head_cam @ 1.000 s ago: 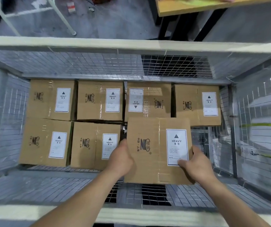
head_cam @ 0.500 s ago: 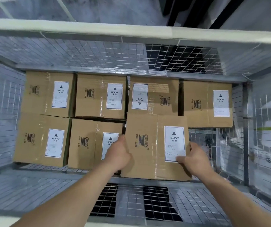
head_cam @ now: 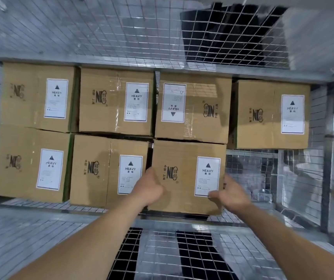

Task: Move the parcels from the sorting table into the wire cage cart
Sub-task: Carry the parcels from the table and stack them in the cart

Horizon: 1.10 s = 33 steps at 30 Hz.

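Held box (head_cam: 186, 174): in the near row of the cage (head_cam: 121, 37), third from the left side, against the box behind it (head_cam: 192, 108) and just beside the left neighbour (head_cam: 109, 170). Seemingly down on the mesh floor or almost there; contact under it hidden. Label (head_cam: 207, 176) facing up, reading "HEAVY". Long axis hard to tell, the top looking nearly square.

Lying straight ahead of both hands and between them, equally near to each. Left hand (head_cam: 148, 188) on the left edge near the front corner, fingers curled over the side, gripping. Right hand (head_cam: 232, 196) at the right front corner, thumb on top beside the label, fingers down the right side, partly blurred; looking like a grip too, possibly loosening. Hands well apart, one per side. Both forearms stretched forward and down over the near wall.

Probably the setting-down step; next, letting go and pulling back.

Around it: six other boxes, four along the far wall, two more in the near row at left. Free floor (head_cam: 251, 170) at the near right corner.
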Motion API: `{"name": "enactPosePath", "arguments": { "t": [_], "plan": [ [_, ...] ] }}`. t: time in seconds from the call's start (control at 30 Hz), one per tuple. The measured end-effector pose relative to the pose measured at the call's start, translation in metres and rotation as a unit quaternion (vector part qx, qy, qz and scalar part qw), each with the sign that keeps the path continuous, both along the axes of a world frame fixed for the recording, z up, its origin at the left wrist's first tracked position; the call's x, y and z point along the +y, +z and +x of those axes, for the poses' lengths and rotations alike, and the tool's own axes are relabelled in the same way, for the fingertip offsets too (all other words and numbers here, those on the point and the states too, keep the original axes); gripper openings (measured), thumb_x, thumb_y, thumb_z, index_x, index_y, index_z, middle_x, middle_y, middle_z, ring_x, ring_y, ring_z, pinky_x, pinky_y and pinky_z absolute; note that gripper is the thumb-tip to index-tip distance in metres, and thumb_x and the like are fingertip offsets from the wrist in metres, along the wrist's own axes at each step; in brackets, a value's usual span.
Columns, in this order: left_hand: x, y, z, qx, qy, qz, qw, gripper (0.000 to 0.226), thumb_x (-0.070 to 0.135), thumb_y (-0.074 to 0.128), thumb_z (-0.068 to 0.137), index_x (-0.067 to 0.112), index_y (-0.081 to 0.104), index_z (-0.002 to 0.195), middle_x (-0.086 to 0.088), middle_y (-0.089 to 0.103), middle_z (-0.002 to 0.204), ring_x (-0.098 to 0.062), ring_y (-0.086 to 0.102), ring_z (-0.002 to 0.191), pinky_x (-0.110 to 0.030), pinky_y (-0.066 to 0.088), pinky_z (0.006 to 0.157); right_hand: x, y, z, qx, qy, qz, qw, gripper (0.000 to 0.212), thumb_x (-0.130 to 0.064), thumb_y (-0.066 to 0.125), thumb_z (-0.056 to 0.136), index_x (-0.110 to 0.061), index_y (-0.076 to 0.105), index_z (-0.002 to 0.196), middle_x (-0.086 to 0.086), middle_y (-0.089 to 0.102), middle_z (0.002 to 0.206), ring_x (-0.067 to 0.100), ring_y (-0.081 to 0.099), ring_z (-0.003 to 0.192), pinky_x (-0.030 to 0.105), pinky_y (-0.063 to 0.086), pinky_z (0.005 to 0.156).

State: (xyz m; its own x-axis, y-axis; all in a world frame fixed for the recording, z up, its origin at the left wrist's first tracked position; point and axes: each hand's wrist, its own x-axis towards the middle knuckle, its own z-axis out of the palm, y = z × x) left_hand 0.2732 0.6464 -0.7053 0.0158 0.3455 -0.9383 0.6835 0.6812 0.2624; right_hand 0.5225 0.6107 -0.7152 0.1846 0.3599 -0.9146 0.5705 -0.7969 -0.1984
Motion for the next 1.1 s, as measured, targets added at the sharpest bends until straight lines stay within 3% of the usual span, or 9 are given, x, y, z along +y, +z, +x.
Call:
{"name": "enactPosePath", "arguments": {
  "t": [0.07, 0.2, 0.27, 0.37, 0.47, 0.57, 0.73, 0.97, 1.1],
  "plan": [
    [-0.001, 0.002, 0.0, 0.004, -0.011, -0.005, 1.0, 0.056, 0.007, 0.056, 0.093, 0.016, 0.034, 0.144, -0.002, 0.05, 0.133, -0.02, 0.049, 0.117, -0.029, 0.042, 0.095, 0.0, 0.001, -0.001, -0.002, 0.014, 0.002, 1.0, 0.052, -0.017, 0.074, 0.085, -0.023, 0.048, 0.13, -0.003, 0.069, 0.125, 0.019, 0.067, 0.098, 0.024, 0.047, 0.064],
    [0.001, 0.017, -0.002, 0.025, -0.04, 0.016, 0.999, 0.036, 0.014, 0.059, 0.089, 0.016, 0.047, 0.123, -0.004, 0.06, 0.118, -0.023, 0.059, 0.106, -0.037, 0.052, 0.093, 0.005, 0.02, -0.006, -0.005, 0.067, 0.025, 0.997, 0.041, -0.017, 0.068, 0.089, -0.025, 0.054, 0.127, -0.006, 0.067, 0.12, 0.019, 0.069, 0.091, 0.031, 0.057, 0.069],
    [0.005, 0.036, 0.0, 0.036, -0.073, 0.037, 0.996, 0.038, 0.016, 0.059, 0.093, 0.012, 0.049, 0.13, -0.006, 0.059, 0.127, -0.026, 0.058, 0.115, -0.028, 0.046, 0.091, 0.008, 0.038, -0.009, -0.008, 0.102, 0.04, 0.994, 0.038, -0.019, 0.065, 0.091, -0.026, 0.058, 0.127, -0.004, 0.069, 0.12, 0.021, 0.068, 0.092, 0.03, 0.055, 0.071],
    [0.014, 0.075, 0.0, 0.053, -0.138, 0.09, 0.985, 0.044, 0.026, 0.058, 0.096, 0.008, 0.051, 0.135, -0.008, 0.057, 0.135, -0.025, 0.056, 0.119, -0.03, 0.046, 0.091, 0.017, 0.074, -0.014, -0.03, 0.127, 0.058, 0.99, 0.042, -0.026, 0.063, 0.092, -0.025, 0.059, 0.134, -0.001, 0.07, 0.117, 0.02, 0.064, 0.091, 0.025, 0.044, 0.062],
    [0.032, 0.127, -0.001, 0.055, -0.211, 0.139, 0.966, 0.048, 0.038, 0.06, 0.094, 0.012, 0.055, 0.134, -0.005, 0.059, 0.134, -0.023, 0.057, 0.119, -0.031, 0.048, 0.094, 0.027, 0.121, -0.021, -0.05, 0.124, 0.076, 0.988, 0.051, -0.033, 0.064, 0.091, -0.018, 0.057, 0.139, 0.006, 0.071, 0.12, 0.026, 0.066, 0.103, 0.027, 0.046, 0.074],
    [0.052, 0.191, 0.0, 0.069, -0.308, 0.196, 0.929, 0.05, 0.047, 0.057, 0.094, 0.014, 0.058, 0.131, -0.004, 0.061, 0.13, -0.024, 0.059, 0.114, -0.035, 0.052, 0.091, 0.037, 0.183, -0.03, -0.078, 0.13, 0.117, 0.982, 0.054, -0.039, 0.063, 0.091, -0.017, 0.056, 0.139, 0.007, 0.069, 0.127, 0.028, 0.064, 0.113, 0.031, 0.051, 0.086],
    [0.074, 0.31, 0.002, 0.058, -0.414, 0.305, 0.856, 0.052, 0.053, 0.05, 0.097, 0.019, 0.052, 0.136, 0.0, 0.058, 0.129, -0.022, 0.056, 0.115, -0.034, 0.052, 0.087, 0.039, 0.306, -0.046, -0.152, 0.138, 0.199, 0.958, 0.044, -0.04, 0.06, 0.096, -0.014, 0.056, 0.132, 0.006, 0.065, 0.129, 0.026, 0.063, 0.113, 0.038, 0.054, 0.089],
    [0.073, 0.437, 0.006, 0.006, -0.468, 0.426, 0.774, 0.059, 0.058, 0.044, 0.097, 0.024, 0.042, 0.145, 0.004, 0.043, 0.151, -0.017, 0.037, 0.139, -0.038, 0.035, 0.111, 0.007, 0.446, -0.061, -0.234, 0.064, 0.307, 0.92, 0.053, -0.049, 0.058, 0.097, -0.02, 0.052, 0.141, -0.003, 0.059, 0.14, 0.02, 0.058, 0.123, 0.032, 0.047, 0.094],
    [0.056, 0.479, 0.022, -0.021, -0.491, 0.474, 0.731, 0.058, 0.058, 0.044, 0.095, 0.023, 0.046, 0.141, 0.004, 0.047, 0.145, -0.018, 0.041, 0.135, -0.04, 0.038, 0.11, -0.022, 0.492, -0.057, -0.272, 0.021, 0.334, 0.902, 0.057, -0.053, 0.056, 0.097, -0.022, 0.048, 0.144, -0.005, 0.056, 0.144, 0.02, 0.056, 0.127, 0.034, 0.047, 0.096]
  ]
}}
